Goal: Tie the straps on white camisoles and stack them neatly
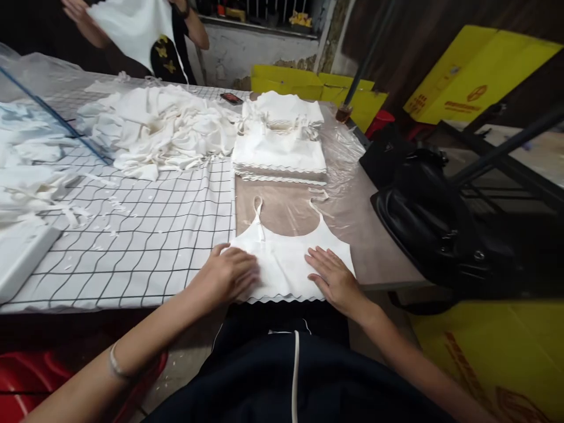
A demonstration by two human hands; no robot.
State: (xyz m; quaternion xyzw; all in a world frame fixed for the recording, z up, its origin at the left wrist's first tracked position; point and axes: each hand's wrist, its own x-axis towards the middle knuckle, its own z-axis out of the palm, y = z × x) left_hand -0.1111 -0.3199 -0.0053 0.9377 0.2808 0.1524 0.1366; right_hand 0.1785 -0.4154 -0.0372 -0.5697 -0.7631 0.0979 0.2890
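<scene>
A white camisole (288, 258) with thin straps and a wavy hem lies spread at the table's near edge. Its straps point away from me. My left hand (229, 273) rests on its left side, fingers loosely bent and partly blurred, with no grip on the fabric visible. On the right side my right hand (332, 276) lies flat with fingers spread, pressing on the cloth. Beyond the camisole stands a neat stack of white camisoles (279, 150) with scalloped edges.
A heap of loose white garments (163, 129) covers the checked tablecloth (176, 235). A black bag (432, 217) sits at the right edge, near yellow cartons (476, 76). A phone (231, 98) and a drink glass (343, 111) are farther back. Across the table, another person (194, 29) holds up white cloth.
</scene>
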